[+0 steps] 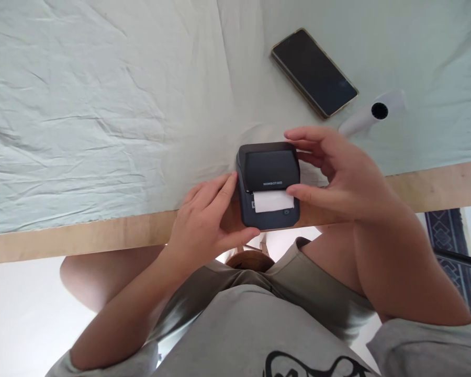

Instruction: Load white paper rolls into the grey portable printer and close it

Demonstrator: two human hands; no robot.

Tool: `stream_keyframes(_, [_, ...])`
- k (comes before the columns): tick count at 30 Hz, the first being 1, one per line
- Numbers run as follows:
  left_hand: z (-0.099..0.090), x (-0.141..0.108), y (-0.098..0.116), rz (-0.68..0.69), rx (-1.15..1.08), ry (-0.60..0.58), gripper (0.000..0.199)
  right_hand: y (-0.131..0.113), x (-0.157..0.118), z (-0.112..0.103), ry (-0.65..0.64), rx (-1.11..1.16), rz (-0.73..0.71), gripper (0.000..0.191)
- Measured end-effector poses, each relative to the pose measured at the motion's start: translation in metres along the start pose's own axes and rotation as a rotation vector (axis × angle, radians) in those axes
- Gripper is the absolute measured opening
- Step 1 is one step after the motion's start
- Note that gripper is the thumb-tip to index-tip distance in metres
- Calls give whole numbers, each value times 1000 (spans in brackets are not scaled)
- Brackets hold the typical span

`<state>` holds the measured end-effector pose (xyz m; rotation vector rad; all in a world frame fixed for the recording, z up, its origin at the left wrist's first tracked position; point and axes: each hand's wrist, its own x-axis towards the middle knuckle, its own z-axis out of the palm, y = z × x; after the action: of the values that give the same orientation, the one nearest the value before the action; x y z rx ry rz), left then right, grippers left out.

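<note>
A black label printer (271, 170) sits at the table's near edge, with a white paper label (273, 201) sticking out of its slot. Along the printer's left side lie the fingers of my left hand (206, 217), and the thumb rests at its near left corner, steadying it. My right hand (339, 175) curves around the right side. Its fingertips are at the far right corner, while the thumb touches the front cover beside the label's right end.
A dark-screened phone (314, 72) lies at an angle beyond the printer. Right of it is a white handheld device (371, 112) with a round black spot, partly behind my right hand. Pale wrinkled cloth (102, 104) covers the table up to its bare wooden edge (74, 233).
</note>
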<state>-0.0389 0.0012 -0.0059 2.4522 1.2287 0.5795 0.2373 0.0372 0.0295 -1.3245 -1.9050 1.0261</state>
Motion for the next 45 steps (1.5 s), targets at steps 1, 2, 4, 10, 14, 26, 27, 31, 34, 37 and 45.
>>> stream_keyframes(1, [0, 0, 0, 7, 0, 5, 82, -2, 1, 1, 72, -38, -40, 51])
stream_keyframes(2, [0, 0, -1, 10, 2, 7, 83, -5, 3, 2, 159, -77, -78, 44])
stream_keyframes(4, [-1, -1, -1, 7, 15, -9, 83, -11, 6, 7, 320, -138, -126, 26])
stream_keyframes(10, [-2, -2, -3, 6, 25, -18, 84, -24, 17, 22, 449, -260, -97, 14])
stream_keyframes(14, [-1, -1, -3, 22, 23, 0, 82, -29, 26, 19, 234, -499, -112, 12])
stream_keyframes(26, [-2, -2, -2, 16, 47, -10, 79, -58, 43, 4, -373, -873, 122, 25])
stream_keyframes(27, [-3, -2, -2, 15, 46, -15, 79, -59, 41, 0, -352, -829, 90, 27])
stream_keyframes(31, [-2, -2, -3, 21, 33, -14, 82, -49, 24, -20, -119, -273, -36, 37])
stream_keyframes(34, [0, -4, -3, 15, 29, -23, 84, -22, 16, -25, 252, 296, 60, 36])
stream_keyframes(37, [1, -5, -3, -3, 34, -32, 85, 12, 15, -15, 357, 484, 190, 31])
stream_keyframes(45, [-1, -3, -2, -11, 15, -65, 83, 24, 4, 6, 476, -151, 149, 31])
